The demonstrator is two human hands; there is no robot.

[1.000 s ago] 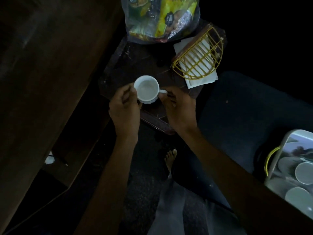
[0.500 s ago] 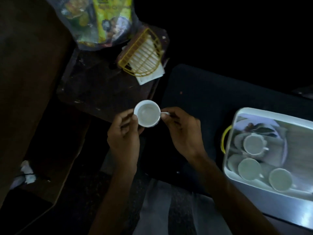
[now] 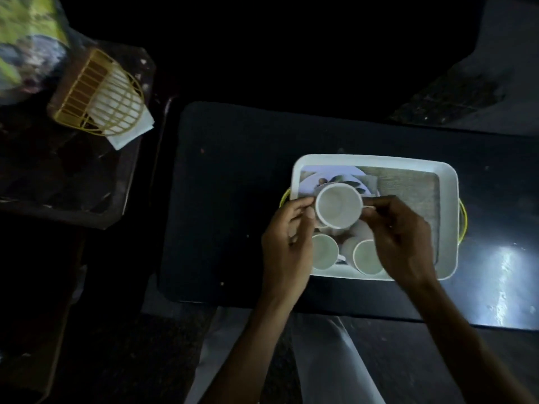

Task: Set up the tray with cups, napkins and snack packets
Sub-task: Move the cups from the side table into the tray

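I hold a white cup (image 3: 338, 205) over the left half of the white tray (image 3: 376, 159). My left hand (image 3: 287, 246) pinches the cup's left side. My right hand (image 3: 399, 237) pinches its handle on the right. Beneath the held cup, two more white cups (image 3: 323, 252) (image 3: 366, 257) stand along the tray's near edge, partly hidden by my hands. A yellow wire napkin holder (image 3: 100, 93) with white napkins lies on its side at the far left. A blurred snack packet bag (image 3: 27, 45) sits in the top left corner.
The tray has yellow handles (image 3: 463, 220) and rests on a low black table (image 3: 221, 199). A dark side table (image 3: 73, 176) at the left bears the napkin holder and the bag. My legs show below the black table's near edge.
Both hands have carried the cup to the right, from the dark side table to above the tray. The view has swung right, so the tray now lies in the middle.
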